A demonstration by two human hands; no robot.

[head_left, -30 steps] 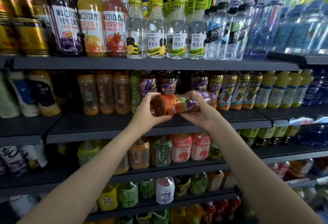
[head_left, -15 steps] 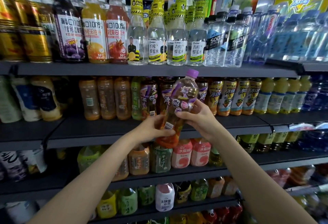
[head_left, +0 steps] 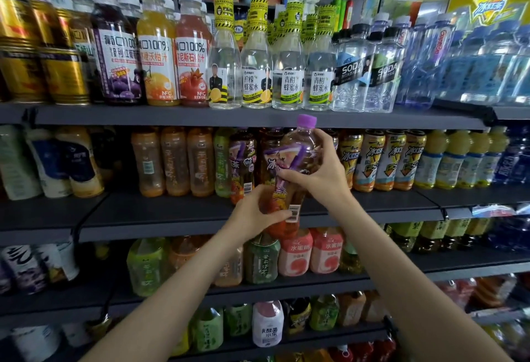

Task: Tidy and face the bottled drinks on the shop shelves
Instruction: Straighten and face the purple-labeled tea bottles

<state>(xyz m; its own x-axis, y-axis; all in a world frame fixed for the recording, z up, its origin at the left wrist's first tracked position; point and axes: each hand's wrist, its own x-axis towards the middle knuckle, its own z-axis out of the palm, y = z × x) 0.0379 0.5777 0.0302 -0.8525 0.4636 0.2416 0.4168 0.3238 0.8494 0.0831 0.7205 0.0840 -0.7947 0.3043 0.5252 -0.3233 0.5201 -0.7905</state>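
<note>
A purple-capped iced tea bottle (head_left: 289,166) with a purple label stands nearly upright in front of the second shelf (head_left: 172,212), held in the air by both hands. My left hand (head_left: 255,212) grips its lower part near the barcode. My right hand (head_left: 321,169) grips its upper body below the cap. Two matching purple-label bottles (head_left: 243,161) stand on the shelf just behind and to the left of it.
Orange tea bottles (head_left: 175,161) stand left of the held bottle, yellow-label iced tea bottles (head_left: 384,158) right. The top shelf (head_left: 258,118) carries juice, honey water and soda bottles. Lower shelves hold green tea and peach drinks (head_left: 295,252). Bare shelf shows at the left.
The bottle lay sideways between my hands a second ago. It has been turned cap-up, nearly upright, with my left hand moving down to its base and my right hand up near the neck.
</note>
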